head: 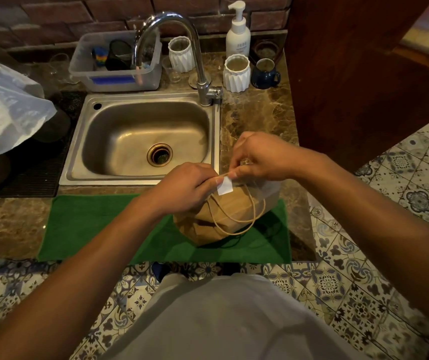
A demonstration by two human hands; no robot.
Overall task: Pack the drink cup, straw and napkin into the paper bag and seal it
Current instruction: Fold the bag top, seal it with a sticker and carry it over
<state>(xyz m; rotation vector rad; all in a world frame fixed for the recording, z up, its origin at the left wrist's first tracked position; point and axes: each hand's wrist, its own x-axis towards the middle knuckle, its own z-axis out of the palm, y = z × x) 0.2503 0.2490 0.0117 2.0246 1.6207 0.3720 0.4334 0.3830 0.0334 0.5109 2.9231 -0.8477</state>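
A brown paper bag [223, 216] with twine handles stands on a green cloth [99, 224] at the counter's front edge, its top folded over. My left hand [184, 188] pinches the folded top and a small white sticker [225, 186] at thumb tip. My right hand [257, 158] pinches the bag's top edge and handle from the far side, touching the sticker's upper corner. Cup, straw and napkin are not visible; the bag hides whatever is inside.
A steel sink [140, 141] with a tall faucet [171, 48] lies just behind the bag. White ribbed cups [236, 72], a blue mug [265, 74], a soap pump bottle [238, 32] and a plastic tub [116, 63] stand at the back. A white plastic bag [2, 107] sits left.
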